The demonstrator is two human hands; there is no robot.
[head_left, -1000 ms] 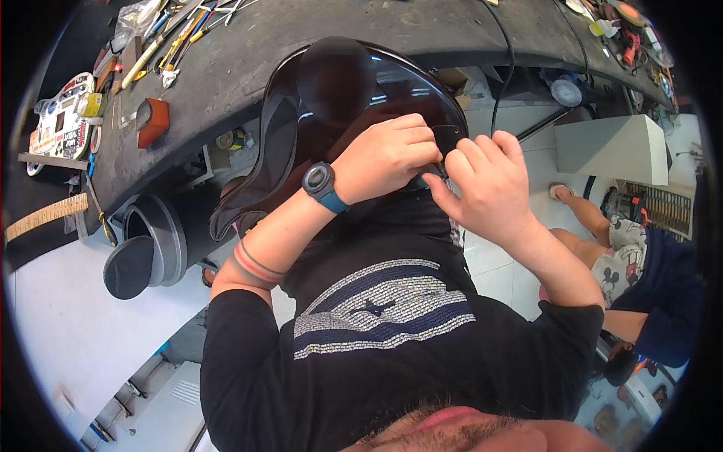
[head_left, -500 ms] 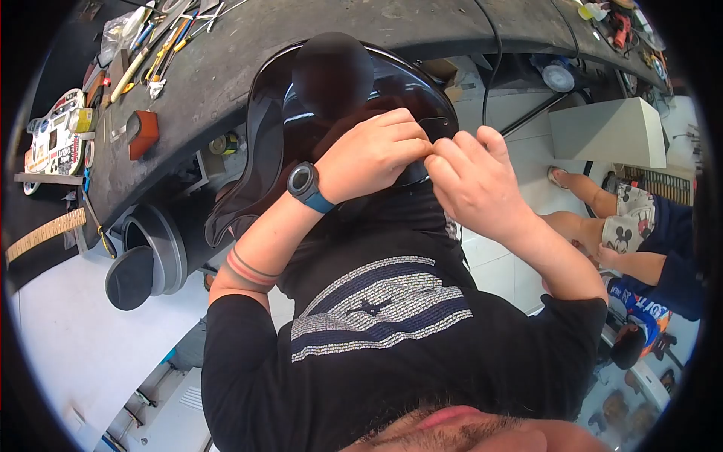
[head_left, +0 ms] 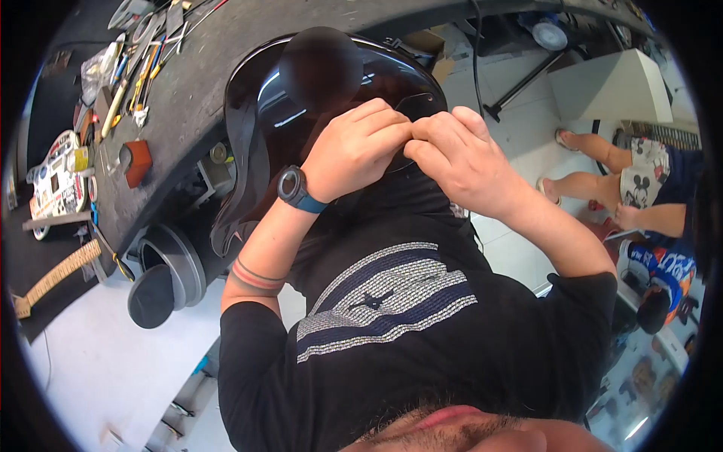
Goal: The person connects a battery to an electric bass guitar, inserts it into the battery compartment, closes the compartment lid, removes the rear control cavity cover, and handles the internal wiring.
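A dark, glossy guitar body (head_left: 248, 113) leans between my torso and the workbench edge. Over its lower right part, my left hand (head_left: 358, 147), with a watch (head_left: 292, 187) on the wrist, is closed with its fingertips pinched. My right hand (head_left: 463, 162) is closed too, its thumb and index finger meeting the left fingertips. Whatever lies between the fingers is too small or hidden to name. Just above the hands, a small dark area with a thin outline (head_left: 416, 100) shows on the body.
The dark workbench (head_left: 203, 83) carries tools (head_left: 143, 75), an orange-brown block (head_left: 135, 162) and a white sticker-covered guitar body (head_left: 59, 181). A fretted neck (head_left: 64, 273) lies at far left, near a grey bin (head_left: 177, 264). Two people (head_left: 670, 181) (head_left: 663, 279) and a white box (head_left: 610, 87) are at right.
My hands have come together and shifted up and left in the view, with the guitar body also further left. The surroundings have turned as the camera moved. Another person has come into clearer view at right.
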